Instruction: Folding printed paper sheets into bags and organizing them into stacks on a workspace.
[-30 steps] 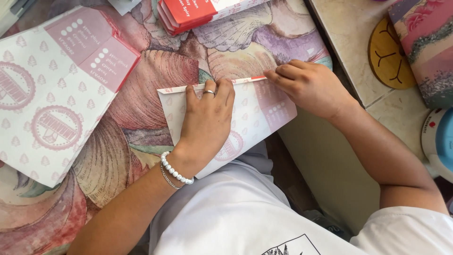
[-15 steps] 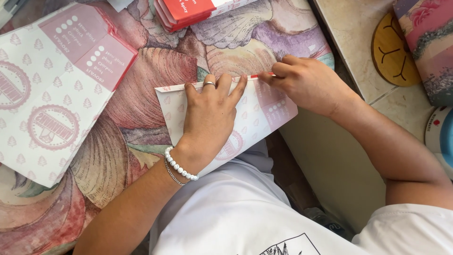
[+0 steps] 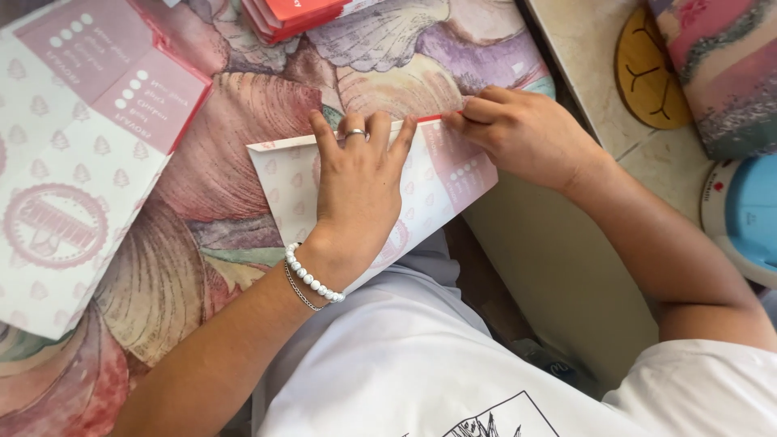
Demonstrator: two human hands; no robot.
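The flat-folded carton blank (image 3: 441, 174), white with pale pink tree motifs and a red top edge, lies at the centre of the frame on the tabletop (image 3: 218, 162), which is covered with a shell-patterned cloth; its lower right portion overhangs the tabletop edge toward the person's white shirt (image 3: 405, 364). The left hand (image 3: 360, 190) lies flat on the blank, palm down, fingers spread and extended to the folded top edge; its grip is released, pressing rather than clasping. A ring (image 3: 355, 134) sits on one finger, and a white bead bracelet (image 3: 312, 275) with a thin chain circles the wrist. The right hand (image 3: 526, 133), at upper right of centre, is curled with the fingertips pinched on the red top edge at the blank's upper right corner; its grip is clenched on the carton blank. A larger unfolded carton sheet (image 3: 65, 162) of the same pattern, with pink panels, occupies the upper left of the frame, well apart from both hands. A stack of red folded cartons (image 3: 295, 14) lies at the top edge, above the blank. At the right of the frame, on a pale surface, are a round wooden coaster (image 3: 647, 73), a striped fabric item (image 3: 720, 73) and a blue-and-white round appliance (image 3: 745, 218).
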